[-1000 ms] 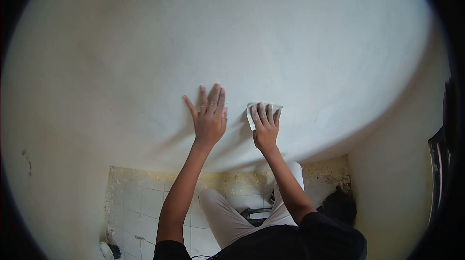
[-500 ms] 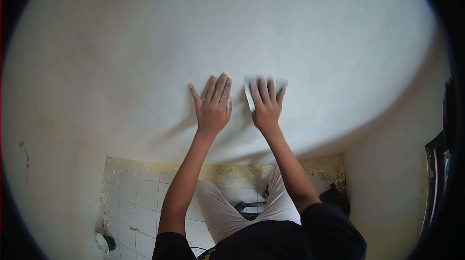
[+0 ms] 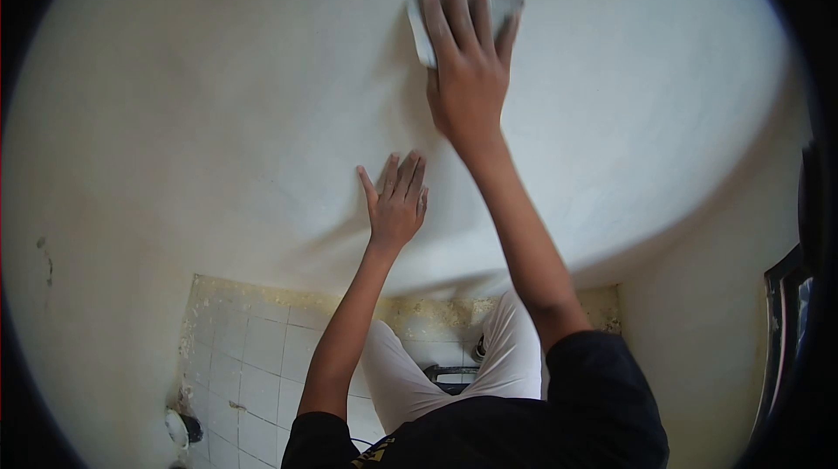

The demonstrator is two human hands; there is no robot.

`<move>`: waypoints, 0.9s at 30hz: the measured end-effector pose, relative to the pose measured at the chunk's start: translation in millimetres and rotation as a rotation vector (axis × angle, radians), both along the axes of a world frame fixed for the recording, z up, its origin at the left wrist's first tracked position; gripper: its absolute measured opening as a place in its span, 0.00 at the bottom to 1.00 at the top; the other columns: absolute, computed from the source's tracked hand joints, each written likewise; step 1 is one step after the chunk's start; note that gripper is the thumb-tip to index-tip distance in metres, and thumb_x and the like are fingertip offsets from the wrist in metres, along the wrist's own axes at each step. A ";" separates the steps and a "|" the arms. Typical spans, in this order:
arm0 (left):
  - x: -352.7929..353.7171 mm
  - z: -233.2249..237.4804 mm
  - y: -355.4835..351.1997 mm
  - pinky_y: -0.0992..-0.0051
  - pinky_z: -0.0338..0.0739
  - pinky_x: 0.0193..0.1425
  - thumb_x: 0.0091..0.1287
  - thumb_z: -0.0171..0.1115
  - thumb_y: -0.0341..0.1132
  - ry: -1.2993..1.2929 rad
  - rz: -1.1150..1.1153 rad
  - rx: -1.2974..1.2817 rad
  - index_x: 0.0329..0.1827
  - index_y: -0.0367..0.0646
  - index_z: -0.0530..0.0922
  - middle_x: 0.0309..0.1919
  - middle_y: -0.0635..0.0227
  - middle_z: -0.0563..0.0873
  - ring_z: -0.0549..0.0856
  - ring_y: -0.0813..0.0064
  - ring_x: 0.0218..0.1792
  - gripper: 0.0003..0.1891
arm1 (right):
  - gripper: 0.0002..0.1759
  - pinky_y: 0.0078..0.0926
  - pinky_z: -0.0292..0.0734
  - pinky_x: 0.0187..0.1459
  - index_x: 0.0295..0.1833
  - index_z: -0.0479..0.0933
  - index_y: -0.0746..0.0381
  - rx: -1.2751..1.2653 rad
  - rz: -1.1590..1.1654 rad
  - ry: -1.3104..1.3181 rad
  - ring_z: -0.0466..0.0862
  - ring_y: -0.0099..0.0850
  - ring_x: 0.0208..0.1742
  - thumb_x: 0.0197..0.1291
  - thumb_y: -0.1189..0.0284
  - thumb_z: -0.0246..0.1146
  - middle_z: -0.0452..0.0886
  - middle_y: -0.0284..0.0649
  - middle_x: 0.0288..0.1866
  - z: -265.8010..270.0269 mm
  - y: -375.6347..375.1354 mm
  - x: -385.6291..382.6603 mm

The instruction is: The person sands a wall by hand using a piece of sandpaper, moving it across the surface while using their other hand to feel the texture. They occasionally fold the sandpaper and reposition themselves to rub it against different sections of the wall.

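Left hand (image 3: 397, 210) rests empty on wall (image 3: 262, 76); apart, right hand (image 3: 471, 76) spreads fingers over sheet (image 3: 420, 32) there, likely light, bendy, best held flat.

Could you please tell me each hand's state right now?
Left hand: open, against the wall, nothing visibly held.
Right hand: holding a pale sheet, probably sandpaper, at the wall.

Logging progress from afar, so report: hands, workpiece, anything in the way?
Right hand high, spread over thin, straight-edged grey-white sheet, material unclear. Left hand lower, spread against smooth pale wall. No obstruction visible around the sheet.
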State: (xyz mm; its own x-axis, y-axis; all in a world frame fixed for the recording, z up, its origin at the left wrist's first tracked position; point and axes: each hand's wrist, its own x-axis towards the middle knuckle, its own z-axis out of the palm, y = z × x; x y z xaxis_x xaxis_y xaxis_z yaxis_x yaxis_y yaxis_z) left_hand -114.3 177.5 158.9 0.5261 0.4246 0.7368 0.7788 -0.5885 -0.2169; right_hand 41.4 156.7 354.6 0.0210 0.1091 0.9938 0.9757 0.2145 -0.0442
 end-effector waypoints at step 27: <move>-42.3 29.7 -18.2 0.36 0.38 0.78 0.68 0.59 0.38 0.058 -0.016 -0.131 0.77 0.43 0.61 0.79 0.62 0.59 0.54 0.58 0.80 0.34 | 0.29 0.61 0.54 0.71 0.69 0.74 0.48 -0.401 0.043 -0.059 0.75 0.36 0.69 0.61 0.74 0.53 0.75 0.32 0.71 -251.2 -11.3 -32.0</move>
State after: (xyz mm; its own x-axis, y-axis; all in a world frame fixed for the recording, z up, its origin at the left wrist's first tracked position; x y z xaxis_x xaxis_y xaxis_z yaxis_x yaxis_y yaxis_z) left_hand -156.6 159.3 188.6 0.5738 0.5066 0.6435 0.7576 -0.6267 -0.1821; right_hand 9.4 145.4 103.4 -0.0482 0.4875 0.8718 0.9696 0.2326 -0.0765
